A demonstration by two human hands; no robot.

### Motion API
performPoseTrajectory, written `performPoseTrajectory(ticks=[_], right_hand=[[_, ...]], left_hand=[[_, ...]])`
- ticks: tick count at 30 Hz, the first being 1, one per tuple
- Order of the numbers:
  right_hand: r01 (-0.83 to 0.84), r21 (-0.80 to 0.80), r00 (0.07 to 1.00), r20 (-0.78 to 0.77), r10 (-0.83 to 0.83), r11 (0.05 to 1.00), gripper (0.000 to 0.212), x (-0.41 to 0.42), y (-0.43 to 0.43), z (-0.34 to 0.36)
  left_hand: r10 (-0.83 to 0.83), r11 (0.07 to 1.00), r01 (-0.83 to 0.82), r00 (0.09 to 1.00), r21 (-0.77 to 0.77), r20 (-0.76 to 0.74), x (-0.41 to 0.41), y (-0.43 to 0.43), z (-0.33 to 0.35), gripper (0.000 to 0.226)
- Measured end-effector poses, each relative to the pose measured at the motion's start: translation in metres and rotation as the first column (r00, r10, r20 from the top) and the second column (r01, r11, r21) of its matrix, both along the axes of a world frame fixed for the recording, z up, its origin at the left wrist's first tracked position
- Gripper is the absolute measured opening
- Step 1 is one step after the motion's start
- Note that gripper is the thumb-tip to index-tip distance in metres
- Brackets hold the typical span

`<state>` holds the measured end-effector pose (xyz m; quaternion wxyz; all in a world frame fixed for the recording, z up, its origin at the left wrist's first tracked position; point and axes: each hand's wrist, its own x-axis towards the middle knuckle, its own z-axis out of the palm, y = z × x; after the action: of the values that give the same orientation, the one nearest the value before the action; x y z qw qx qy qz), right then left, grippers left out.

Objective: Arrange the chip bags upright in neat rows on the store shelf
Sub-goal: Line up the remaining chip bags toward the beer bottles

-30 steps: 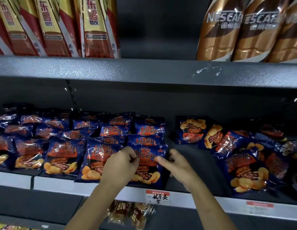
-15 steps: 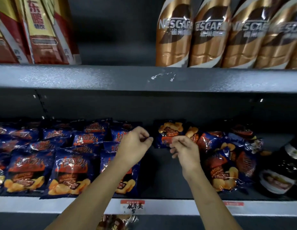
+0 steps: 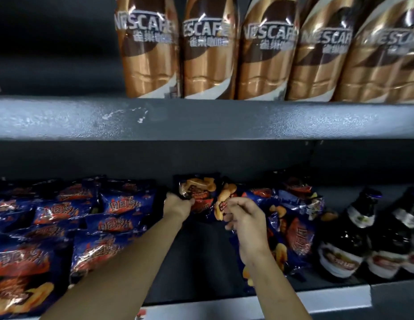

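Observation:
Dark blue chip bags with red and orange print fill the lower shelf (image 3: 201, 257). On the left they lie in overlapping rows (image 3: 113, 225). Deep at the back of the shelf, my left hand (image 3: 178, 207) grips the lower left corner of one chip bag (image 3: 197, 189). My right hand (image 3: 244, 221) is curled, its fingers pinching the edge of the neighbouring chip bag (image 3: 225, 196). To the right sits a loose, tumbled pile of bags (image 3: 296, 218), partly hidden by my right forearm.
Gold coffee bottles (image 3: 208, 49) stand on the shelf above, whose thick grey edge (image 3: 201, 120) overhangs my hands. Dark glass bottles (image 3: 349, 241) stand at the lower shelf's right end. A bare strip of shelf floor runs between the two groups of bags.
Both hands have reached further back into the shelf, off the front rows, and taken hold of bags at the rear. The view has shifted right and closer.

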<state>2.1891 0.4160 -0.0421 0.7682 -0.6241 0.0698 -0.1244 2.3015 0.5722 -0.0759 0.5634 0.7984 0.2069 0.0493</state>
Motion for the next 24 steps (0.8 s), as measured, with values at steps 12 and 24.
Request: performPoseTrajectory(ticks=[12,24], right_hand=[[-0.036,0.007,0.999,-0.021,0.036,0.999,0.013,0.023,0.012,-0.004],[-0.160,0.118,0.987,0.032,0.158,0.980,0.022,0.022,0.031,0.018]], left_hand=[[-0.032,0.995,-0.004,0.938,0.102,0.344,-0.039,0.022,0.055,0.020],[-0.210,0.961,0.265,0.888,-0.082,0.408,-0.111,0.044,0.074,0.038]])
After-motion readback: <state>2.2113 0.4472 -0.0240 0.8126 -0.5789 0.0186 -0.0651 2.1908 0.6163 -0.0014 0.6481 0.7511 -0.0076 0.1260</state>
